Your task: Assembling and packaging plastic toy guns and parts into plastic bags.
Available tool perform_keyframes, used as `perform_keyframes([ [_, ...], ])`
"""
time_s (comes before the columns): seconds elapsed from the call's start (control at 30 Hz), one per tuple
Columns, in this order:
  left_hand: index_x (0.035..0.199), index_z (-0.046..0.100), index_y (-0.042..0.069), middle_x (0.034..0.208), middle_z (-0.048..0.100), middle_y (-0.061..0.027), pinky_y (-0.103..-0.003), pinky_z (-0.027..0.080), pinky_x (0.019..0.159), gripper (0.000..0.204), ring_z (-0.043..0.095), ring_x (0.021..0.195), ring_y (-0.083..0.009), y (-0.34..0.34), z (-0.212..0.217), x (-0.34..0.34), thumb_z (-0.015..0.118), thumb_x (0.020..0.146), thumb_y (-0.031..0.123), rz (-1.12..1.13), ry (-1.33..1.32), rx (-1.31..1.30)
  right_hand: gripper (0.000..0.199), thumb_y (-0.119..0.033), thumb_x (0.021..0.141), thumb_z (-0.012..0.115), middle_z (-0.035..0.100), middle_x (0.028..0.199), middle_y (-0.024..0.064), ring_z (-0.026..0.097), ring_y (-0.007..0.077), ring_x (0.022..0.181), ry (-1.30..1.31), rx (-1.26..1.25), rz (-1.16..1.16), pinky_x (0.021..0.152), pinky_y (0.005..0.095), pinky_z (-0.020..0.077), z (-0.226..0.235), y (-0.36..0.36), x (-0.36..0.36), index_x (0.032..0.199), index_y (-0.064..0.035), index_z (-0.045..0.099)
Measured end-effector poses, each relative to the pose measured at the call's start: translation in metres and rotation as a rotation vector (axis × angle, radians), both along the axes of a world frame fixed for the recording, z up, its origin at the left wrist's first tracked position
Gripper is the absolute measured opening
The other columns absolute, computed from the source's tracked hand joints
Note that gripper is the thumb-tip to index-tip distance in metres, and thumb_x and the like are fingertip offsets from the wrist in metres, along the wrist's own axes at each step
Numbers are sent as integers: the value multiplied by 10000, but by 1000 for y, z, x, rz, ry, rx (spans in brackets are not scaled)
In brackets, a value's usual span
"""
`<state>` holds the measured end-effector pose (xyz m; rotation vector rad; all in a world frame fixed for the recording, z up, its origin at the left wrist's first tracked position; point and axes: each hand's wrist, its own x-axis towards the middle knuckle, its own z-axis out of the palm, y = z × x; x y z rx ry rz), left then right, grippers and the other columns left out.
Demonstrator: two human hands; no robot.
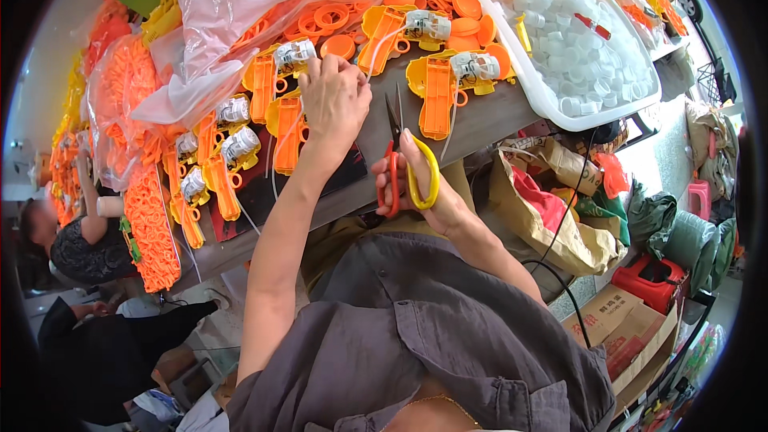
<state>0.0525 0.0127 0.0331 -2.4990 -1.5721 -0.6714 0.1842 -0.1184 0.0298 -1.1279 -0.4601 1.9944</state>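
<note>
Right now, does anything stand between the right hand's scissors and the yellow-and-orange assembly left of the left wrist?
Yes: in this view the left hand and wrist lie between the scissors, held in the right hand, and that assembly.

I can make out dark characters [614,306] and red print [622,350] on a box [628,326], below and right of the fingers of the right hand [448,206].
</note>
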Motion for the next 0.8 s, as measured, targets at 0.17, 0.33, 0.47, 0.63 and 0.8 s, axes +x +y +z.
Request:
perform_keyframes([
  [0.17,900,683,68,737,685,-78,-402,481,704,153,636,736,-276,-12,12,0,714,818,193,-156,14,-19,793,-778,877,379,556,814,43,599,145,696,-11,85,-24,739,377,584,-7,1,-16,1021,-25,583],
  [0.33,884,667,34,781,691,-126,-426,510,634,135,669,727,-329,-20,9,2,689,838,159,-40,-143,-241,800,-782,871,382,545,805,45,585,143,631,-29,125,-26,689,367,591,-17,6,-27,1021,-18,568],
  [0.47,878,657,2,806,667,-160,-434,528,657,118,663,749,-353,-22,7,2,664,856,117,-89,-181,-220,783,-769,881,384,541,781,51,574,137,602,-65,162,-54,635,328,586,-15,9,-32,1011,-18,564],
  [0.63,898,664,1,817,661,-160,-437,523,669,129,655,752,-347,-30,0,5,655,867,126,-110,-316,-246,708,-715,929,361,530,717,49,561,129,566,-66,194,-146,557,300,565,-18,2,-34,937,-32,550],
  [0.8,916,662,3,805,669,-149,-402,515,673,134,663,733,-320,-34,-12,7,671,854,122,-109,-388,-251,854,-815,837,398,509,702,59,550,139,558,-89,204,-112,550,294,553,-21,-6,-28,965,20,530],
])
